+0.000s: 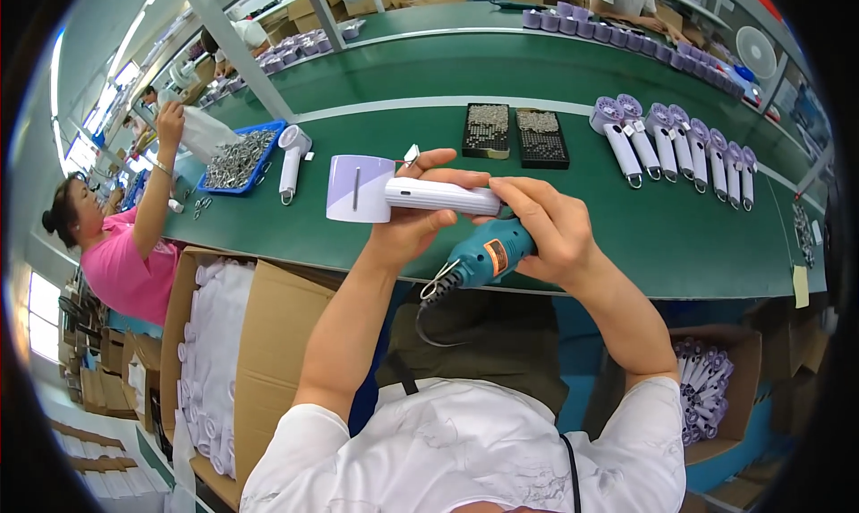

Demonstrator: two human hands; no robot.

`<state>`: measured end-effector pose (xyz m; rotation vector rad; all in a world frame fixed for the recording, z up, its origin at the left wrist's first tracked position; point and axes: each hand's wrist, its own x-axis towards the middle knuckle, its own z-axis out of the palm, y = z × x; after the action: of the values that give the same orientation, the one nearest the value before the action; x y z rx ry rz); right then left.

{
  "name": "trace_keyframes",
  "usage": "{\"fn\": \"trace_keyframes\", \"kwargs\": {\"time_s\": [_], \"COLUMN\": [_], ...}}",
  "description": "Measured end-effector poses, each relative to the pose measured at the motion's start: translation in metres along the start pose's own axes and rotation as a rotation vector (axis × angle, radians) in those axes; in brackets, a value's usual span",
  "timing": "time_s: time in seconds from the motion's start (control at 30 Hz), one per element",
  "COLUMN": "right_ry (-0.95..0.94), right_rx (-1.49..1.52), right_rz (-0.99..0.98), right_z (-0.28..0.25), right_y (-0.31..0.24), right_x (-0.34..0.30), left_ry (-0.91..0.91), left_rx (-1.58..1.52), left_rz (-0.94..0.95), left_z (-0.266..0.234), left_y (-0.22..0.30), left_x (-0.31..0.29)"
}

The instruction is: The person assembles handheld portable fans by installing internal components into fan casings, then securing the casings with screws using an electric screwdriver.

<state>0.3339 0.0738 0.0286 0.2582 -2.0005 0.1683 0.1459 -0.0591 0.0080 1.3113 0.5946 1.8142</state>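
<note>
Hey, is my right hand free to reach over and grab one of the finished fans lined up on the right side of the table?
Probably not yet. Your right hand is wrapped around the teal electric screwdriver, pressed to the white fan in your left hand. The green table toward the row of fans looks unobstructed otherwise.

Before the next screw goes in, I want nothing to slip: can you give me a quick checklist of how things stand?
1. Left hand grips the white and lilac handheld fan: ok.
2. Right hand wraps the teal electric screwdriver: ok.
3. Screwdriver tip seated on the fan handle: cannot tell, hidden by the fingers.
4. Black screw trays on the green table, beyond the hands: ok.
5. Screwdriver cable running free below: ok.
</note>
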Motion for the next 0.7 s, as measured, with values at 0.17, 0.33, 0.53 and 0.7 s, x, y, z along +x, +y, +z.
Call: {"fn": "trace_keyframes", "kwargs": {"time_s": [0.17, 0.33, 0.53, 0.7], "right_ry": [0.035, -0.026, 0.12, 0.521], "right_rx": [0.02, 0.052, 0.28, 0.659], "right_rz": [0.042, 0.158, 0.605, 0.718], "right_z": [0.01, 0.015, 0.005, 0.028], "right_y": [-0.005, 0.003, 0.057, 0.113], "right_x": [-0.002, 0.009, 0.043, 0.1], "left_ry": [0.036, 0.285, 0.436, 0.428], "left_rx": [-0.031, 0.007, 0.141, 0.329], "left_rz": [0.036, -0.28, -0.313, -0.505], "left_z": [0.002, -0.004, -0.062, -0.126], "left_y": [-0.015, -0.023, -0.009, -0.01], "left_x": [-0.001, -0.004, 0.059, 0.1]}}
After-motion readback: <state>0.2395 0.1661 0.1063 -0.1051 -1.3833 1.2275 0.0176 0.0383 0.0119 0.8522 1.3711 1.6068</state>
